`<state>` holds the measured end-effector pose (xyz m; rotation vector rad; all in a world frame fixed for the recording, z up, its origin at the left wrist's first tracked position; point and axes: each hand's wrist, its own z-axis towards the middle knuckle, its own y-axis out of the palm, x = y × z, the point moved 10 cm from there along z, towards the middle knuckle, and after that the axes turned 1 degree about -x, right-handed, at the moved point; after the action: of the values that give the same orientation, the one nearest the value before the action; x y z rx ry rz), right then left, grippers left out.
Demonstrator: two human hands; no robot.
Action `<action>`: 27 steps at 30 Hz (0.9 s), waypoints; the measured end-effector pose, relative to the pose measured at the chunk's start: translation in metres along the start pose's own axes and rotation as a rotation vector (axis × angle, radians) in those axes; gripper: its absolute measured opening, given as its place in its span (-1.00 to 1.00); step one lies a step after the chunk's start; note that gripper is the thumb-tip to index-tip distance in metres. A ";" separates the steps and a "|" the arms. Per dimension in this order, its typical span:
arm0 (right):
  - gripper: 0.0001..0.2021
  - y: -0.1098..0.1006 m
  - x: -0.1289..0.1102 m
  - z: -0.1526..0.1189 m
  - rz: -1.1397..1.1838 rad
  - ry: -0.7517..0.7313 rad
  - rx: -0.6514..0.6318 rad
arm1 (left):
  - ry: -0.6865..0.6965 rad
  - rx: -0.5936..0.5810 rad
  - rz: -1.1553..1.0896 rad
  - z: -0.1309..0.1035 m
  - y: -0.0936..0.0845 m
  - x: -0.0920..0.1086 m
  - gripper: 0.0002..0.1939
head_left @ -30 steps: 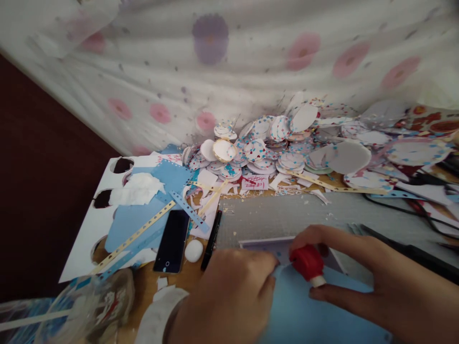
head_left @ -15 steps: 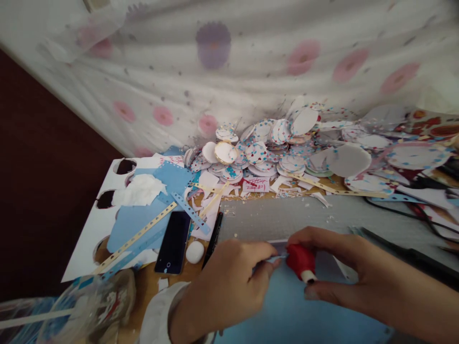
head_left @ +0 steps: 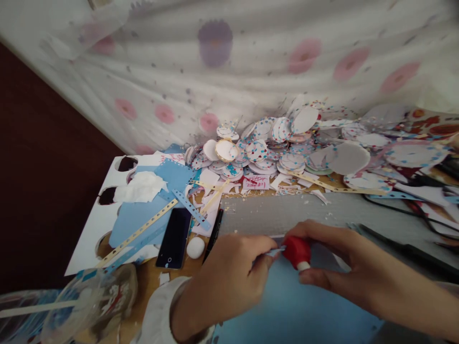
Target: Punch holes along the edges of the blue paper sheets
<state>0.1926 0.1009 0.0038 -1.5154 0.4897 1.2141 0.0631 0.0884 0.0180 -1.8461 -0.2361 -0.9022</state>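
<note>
My right hand (head_left: 344, 267) grips a small red punch with a white base (head_left: 297, 252), pressed at the top edge of a light blue paper sheet (head_left: 287, 306). My left hand (head_left: 233, 277) pinches that same edge of the sheet just left of the punch, fingertips almost touching it. The sheet lies on a grey cutting mat (head_left: 279, 215) near the table's front.
A dark phone (head_left: 174, 237), a white eraser (head_left: 195, 247) and a black pen (head_left: 214, 231) lie left of the mat. Punched blue and white paper scraps (head_left: 139, 210) sit further left. A heap of dotted paper circles (head_left: 265, 148) fills the back. A clear container (head_left: 89, 306) stands front left.
Both hands and the red punch have shifted slightly up and left along the blue sheet's edge. My left fingers closed from a flat press into a pinch on the paper.
</note>
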 end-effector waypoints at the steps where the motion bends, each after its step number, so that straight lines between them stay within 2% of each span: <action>1: -0.80 0.001 -0.003 -0.001 0.010 -0.023 -0.007 | 0.003 0.000 -0.003 0.000 0.000 0.000 -0.78; 4: -0.91 0.004 -0.011 -0.002 0.015 -0.078 -0.031 | 0.021 0.001 -0.006 -0.001 0.002 0.002 -0.77; 7: -0.92 -0.002 -0.017 -0.006 -0.022 -0.146 0.055 | 0.007 -0.015 -0.012 -0.002 0.003 0.001 -0.75; 10: -0.86 -0.007 -0.023 -0.012 -0.041 -0.246 0.144 | 0.010 -0.026 -0.035 -0.002 0.001 0.002 -0.80; 14: -0.71 -0.004 -0.028 -0.016 -0.069 -0.311 0.138 | 0.035 -0.013 0.015 0.003 -0.005 0.003 -0.68; 17: -0.65 -0.004 -0.032 -0.017 -0.090 -0.337 0.142 | 0.086 -0.086 -0.002 0.007 0.001 0.007 -0.66; 20: -0.69 -0.001 -0.032 -0.015 -0.106 -0.336 0.133 | 0.068 -0.131 -0.026 0.012 0.010 0.005 -0.51; 23: -0.72 0.001 -0.032 -0.014 -0.084 -0.333 0.129 | 0.029 -0.059 0.020 0.015 0.011 0.002 -0.50; 27: -0.87 0.003 -0.023 -0.008 -0.030 -0.260 0.110 | 0.095 0.022 0.012 0.017 0.009 0.010 -0.59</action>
<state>0.1848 0.0856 0.0218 -1.2466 0.3529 1.3167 0.0831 0.0967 0.0148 -1.7777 -0.1750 -0.9718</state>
